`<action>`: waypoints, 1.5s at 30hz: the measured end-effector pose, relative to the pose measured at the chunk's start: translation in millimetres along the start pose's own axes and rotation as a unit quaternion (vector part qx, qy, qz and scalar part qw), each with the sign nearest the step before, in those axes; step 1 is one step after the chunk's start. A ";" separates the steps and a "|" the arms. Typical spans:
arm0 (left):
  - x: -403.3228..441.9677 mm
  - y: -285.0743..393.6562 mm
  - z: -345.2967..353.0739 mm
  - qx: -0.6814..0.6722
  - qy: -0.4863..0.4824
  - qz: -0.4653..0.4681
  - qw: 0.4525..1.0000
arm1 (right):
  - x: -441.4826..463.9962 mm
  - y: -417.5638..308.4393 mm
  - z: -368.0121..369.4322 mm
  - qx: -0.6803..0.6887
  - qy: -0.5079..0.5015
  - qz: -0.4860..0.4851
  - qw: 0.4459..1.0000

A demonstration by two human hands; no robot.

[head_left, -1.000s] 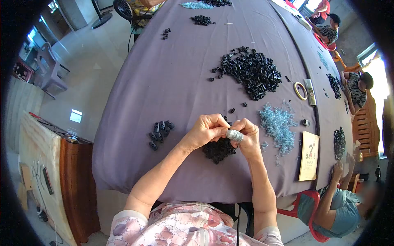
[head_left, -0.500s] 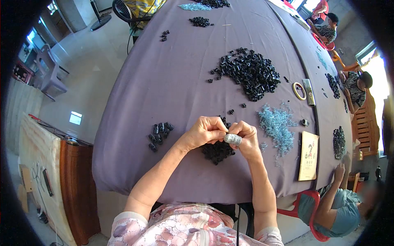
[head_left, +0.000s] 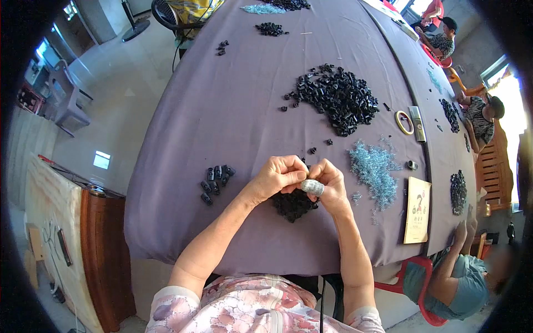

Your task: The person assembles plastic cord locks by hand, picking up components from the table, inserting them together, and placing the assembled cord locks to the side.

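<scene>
My left hand (head_left: 279, 176) and my right hand (head_left: 331, 187) meet fingertip to fingertip over a small pile of black pieces (head_left: 294, 206). Both are pinched closed; whatever lies between the fingertips is too small to make out. A grey-white wrapping (head_left: 312, 187) covers one digit of my right hand. To the left lies a group of assembled black pieces (head_left: 217, 178). A loose heap of clear bluish springs (head_left: 376, 173) is right of my right hand. Farther up the cloth spreads a large heap of black parts (head_left: 340, 99).
A booklet (head_left: 417, 211), a tape roll (head_left: 405, 122) and a small box (head_left: 417, 124) lie on the right of the purple cloth (head_left: 222, 111). A person (head_left: 458, 277) sits at the right edge; others sit farther up. A grey chair (head_left: 68, 100) stands on the floor.
Both hands have shifted very slightly left in the view, still pinched together. The hands of the person at the lower right have moved a little.
</scene>
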State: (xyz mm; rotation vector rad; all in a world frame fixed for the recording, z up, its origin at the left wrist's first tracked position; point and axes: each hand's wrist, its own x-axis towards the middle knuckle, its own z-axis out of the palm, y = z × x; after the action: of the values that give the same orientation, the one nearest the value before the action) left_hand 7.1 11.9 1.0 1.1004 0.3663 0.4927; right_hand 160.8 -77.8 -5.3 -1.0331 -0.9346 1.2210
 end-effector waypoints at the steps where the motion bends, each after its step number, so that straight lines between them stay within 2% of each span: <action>1: 0.2 0.3 -0.9 0.005 -0.002 -0.002 1.000 | -0.4 0.4 0.6 -0.017 0.002 -0.004 1.000; 9: 0.4 3.6 -2.7 0.014 -0.005 0.003 1.000 | -4.6 -6.8 11.1 -0.147 0.002 -0.015 0.989; 12: 0.1 4.4 -2.2 0.016 -0.003 0.006 1.000 | -3.7 -6.0 15.7 -0.122 -0.004 -0.025 0.992; 18: -0.2 4.1 -0.4 0.036 -0.004 0.002 0.999 | -4.5 -2.6 3.6 -0.246 -0.002 -0.032 0.969; 21: 0.5 3.1 0.4 0.034 0.004 0.004 0.999 | -4.2 -6.5 11.3 -0.223 0.030 -0.043 0.973; 24: 1.6 6.3 -0.9 0.034 0.019 0.019 0.999 | -1.7 -16.1 13.1 -0.346 0.045 -0.110 0.931; 27: 1.5 2.4 -2.1 0.046 0.049 0.026 0.997 | 2.7 -10.3 9.1 -0.303 0.066 -0.163 0.937; 29: 1.6 4.3 -1.1 0.040 0.064 0.020 0.997 | 2.6 -11.6 6.2 -0.338 0.082 -0.183 0.920; 40: 2.6 2.4 -0.5 0.062 0.085 0.017 0.994 | 3.2 -12.1 8.3 -0.379 0.113 -0.199 0.897; 45: 2.4 0.9 2.6 0.065 0.059 0.028 0.996 | 3.1 -10.5 7.2 -0.407 0.110 -0.200 0.885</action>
State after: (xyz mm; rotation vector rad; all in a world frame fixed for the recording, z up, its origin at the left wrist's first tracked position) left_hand 10.3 11.6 2.8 1.2125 0.4775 0.5911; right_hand 157.2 -74.4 6.8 -1.4899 -1.4368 0.3214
